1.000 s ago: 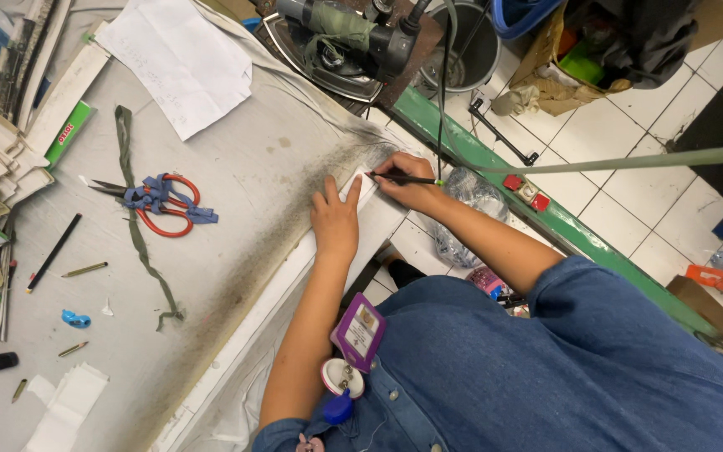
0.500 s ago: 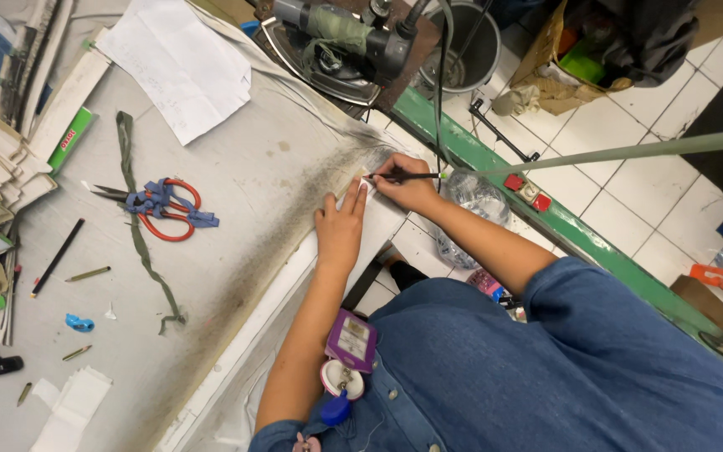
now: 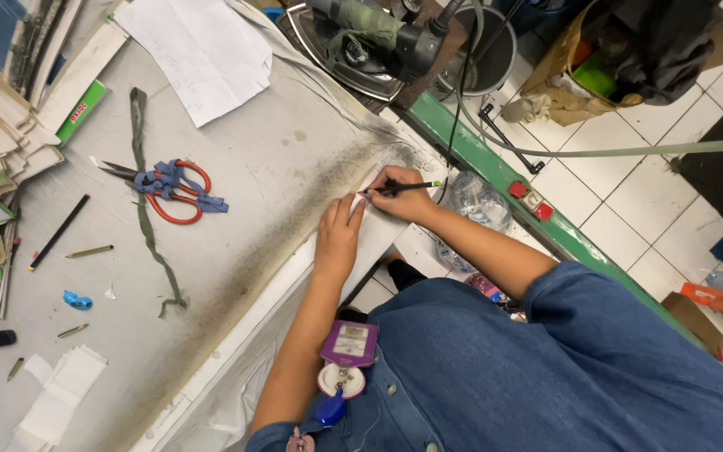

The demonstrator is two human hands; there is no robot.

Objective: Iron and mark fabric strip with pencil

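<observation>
Your right hand pinches a pencil lying crosswise, tip toward your left hand, which lies flat, holding nothing, pressing the white strip at the table edge just beside it.

Matt, smudged cloth table cover; glossy metal iron soleplate; denim sleeve.
</observation>
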